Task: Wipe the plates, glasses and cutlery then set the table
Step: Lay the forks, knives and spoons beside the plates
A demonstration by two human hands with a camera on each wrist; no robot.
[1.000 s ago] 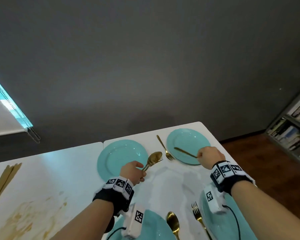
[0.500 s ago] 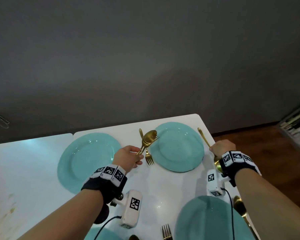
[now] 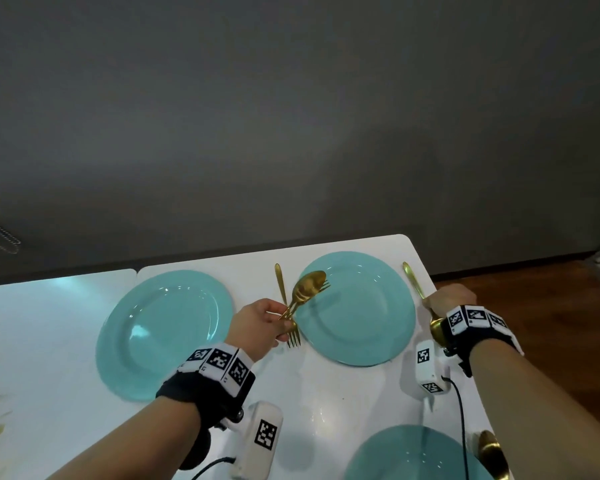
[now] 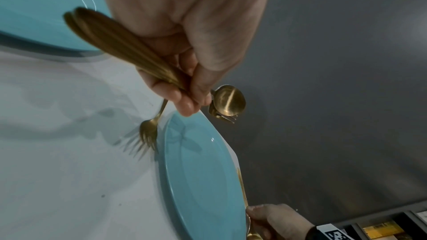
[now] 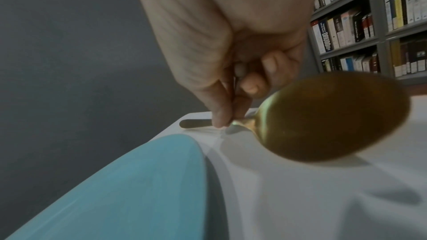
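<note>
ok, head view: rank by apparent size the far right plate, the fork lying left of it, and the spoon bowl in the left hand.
1. far right plate, clearly largest.
2. fork, long but thin, part hidden by the left hand.
3. spoon bowl, smallest; it is held above the table, nearer the camera, so it may look bigger than it is.

Both forearms are bare, with no sleeves in view. The left wrist (image 3: 219, 375) wears a black fabric band, topped by a row of white blocks printed with black square-code markers. Under it hangs a white rounded camera box (image 3: 262, 441) bearing another black code marker, fixed by a small metal joint, with a black round knob beside it and a black cable running from its base. The right wrist (image 3: 471, 327) carries the same black band and white marker blocks. Its white camera box (image 3: 426, 367) shows two code markers, and a thin black cable trails down from it.
</note>
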